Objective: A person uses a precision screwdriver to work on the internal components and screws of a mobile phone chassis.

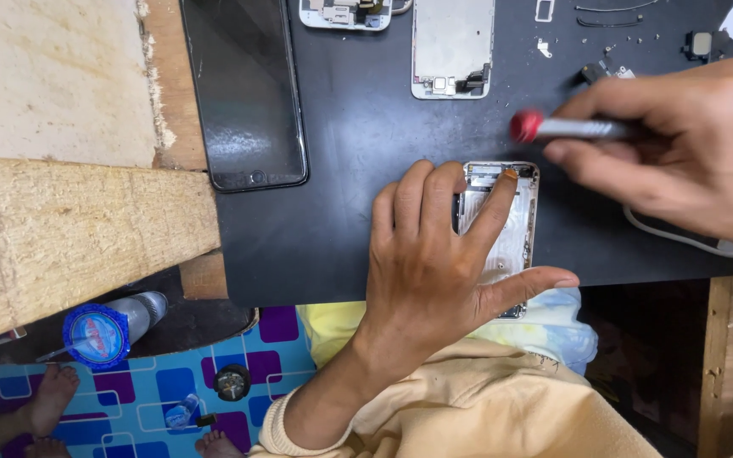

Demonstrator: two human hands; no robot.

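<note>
My left hand (434, 254) lies flat over an opened silver phone housing (515, 225) on a black work mat (358, 153), its index fingertip resting near the housing's top edge and its thumb stretched out along the mat's near edge. My right hand (689, 153) holds a metal screwdriver with a red cap (553, 129), the tool lying sideways just above and to the right of the housing. Most of the housing is hidden under my left hand.
A black phone screen (243, 93) lies at the mat's left. A metal-backed display part (453, 47) and another board (345, 13) sit at the far edge, with small screws and parts (604, 51) at top right. Wooden planks (69, 229) lie left. Below are a bottle (108, 326) and another person's feet (48, 399).
</note>
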